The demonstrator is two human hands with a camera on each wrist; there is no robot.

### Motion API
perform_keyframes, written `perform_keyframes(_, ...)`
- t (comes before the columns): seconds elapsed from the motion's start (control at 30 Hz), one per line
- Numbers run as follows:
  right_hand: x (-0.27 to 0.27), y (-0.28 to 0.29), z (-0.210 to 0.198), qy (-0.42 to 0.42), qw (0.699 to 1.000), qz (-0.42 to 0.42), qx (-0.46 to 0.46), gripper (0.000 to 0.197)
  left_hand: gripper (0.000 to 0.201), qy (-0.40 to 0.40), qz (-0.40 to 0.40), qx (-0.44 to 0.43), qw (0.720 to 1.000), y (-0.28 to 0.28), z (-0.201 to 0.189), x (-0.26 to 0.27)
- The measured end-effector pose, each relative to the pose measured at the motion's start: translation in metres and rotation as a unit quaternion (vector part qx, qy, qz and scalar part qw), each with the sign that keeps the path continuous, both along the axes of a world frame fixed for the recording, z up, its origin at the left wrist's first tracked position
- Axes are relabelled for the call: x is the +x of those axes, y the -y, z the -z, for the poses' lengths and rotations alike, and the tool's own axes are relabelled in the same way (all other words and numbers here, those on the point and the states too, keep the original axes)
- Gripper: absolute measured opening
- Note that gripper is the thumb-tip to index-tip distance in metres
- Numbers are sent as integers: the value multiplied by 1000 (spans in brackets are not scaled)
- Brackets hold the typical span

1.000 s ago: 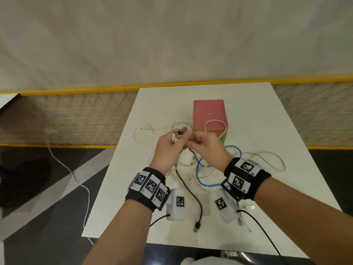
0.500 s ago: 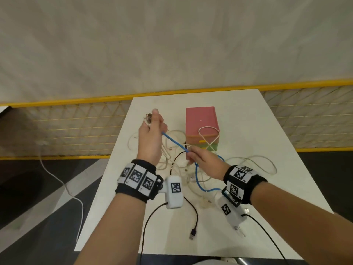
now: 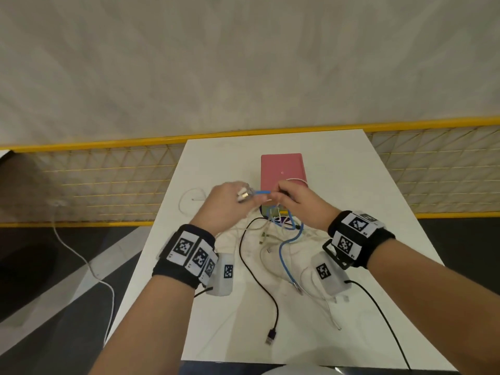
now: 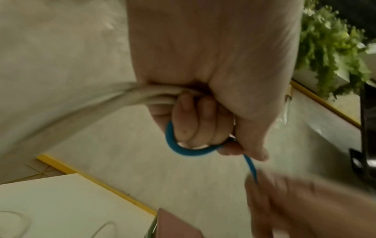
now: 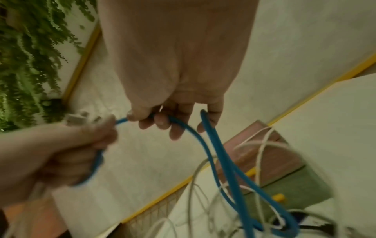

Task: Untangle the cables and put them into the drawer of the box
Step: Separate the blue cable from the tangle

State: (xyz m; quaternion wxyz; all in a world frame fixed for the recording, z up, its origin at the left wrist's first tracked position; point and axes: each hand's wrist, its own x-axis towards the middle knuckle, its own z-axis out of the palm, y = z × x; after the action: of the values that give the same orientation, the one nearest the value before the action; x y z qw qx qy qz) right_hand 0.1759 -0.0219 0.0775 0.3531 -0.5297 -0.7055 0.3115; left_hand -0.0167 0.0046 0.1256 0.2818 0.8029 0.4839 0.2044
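Note:
Both hands are raised close together in front of the pink-topped box (image 3: 282,169). My left hand (image 3: 230,204) grips a coil of the blue cable (image 4: 183,151) together with a bundle of white cables (image 4: 142,95), and plug ends (image 5: 77,119) stick out of its fist. My right hand (image 3: 284,197) pinches the same blue cable (image 5: 173,119) between thumb and fingers. A short blue stretch (image 3: 262,192) spans the two hands. The rest hangs down into the tangle of white cables (image 3: 270,234) on the table. A black cable (image 3: 259,280) runs toward the near edge.
The box has a green drawer (image 5: 295,185) with a yellow handle (image 5: 278,197), and a white cable loop (image 3: 297,181) lies over its top. The white table (image 3: 351,185) ends at a yellow-railed mesh fence (image 3: 108,185). Another white cable (image 3: 81,261) trails on the floor to the left.
My left hand has come back down and right from its raised position. The stretch of blue cable between the hands is much shorter, and both hands now meet in front of the box.

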Motion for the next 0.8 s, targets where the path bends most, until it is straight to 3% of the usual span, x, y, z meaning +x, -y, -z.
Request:
perform_keyframes(0.13,32,9,21,165,982,67,-68,31,45,116,-137,66,982,-18,-19,-18)
perform_keyframes(0.23,39,12,22,217,969,98,-61,35,37,39,-187,116,975,-27,-13,-25)
perform_keyframes(0.3,35,12,17,211,971,93,-60,36,32,13,-168,140,976,-22,-7,-20)
perform_keyframes(0.4,24,9,8,188,980,69,-14,34,52,13,-32,93,995,-6,5,5)
perform_keyframes(0.43,21,9,6,176,982,62,18,34,50,22,4,51,998,-2,9,15)
perform_keyframes(0.5,17,8,0,157,984,49,63,29,29,53,28,-18,998,0,17,29)
perform_keyframes(0.53,16,7,-3,152,985,46,71,27,18,70,26,-33,997,1,17,33)
perform_keyframes(0.63,22,7,-2,128,990,36,47,24,28,119,-8,3,993,-4,9,32)
perform_keyframes(0.73,43,13,22,127,990,60,-8,26,32,235,-131,66,961,-21,-9,15)
perform_keyframes(0.8,52,21,34,124,988,77,-49,25,34,240,-178,102,949,-33,-15,1)
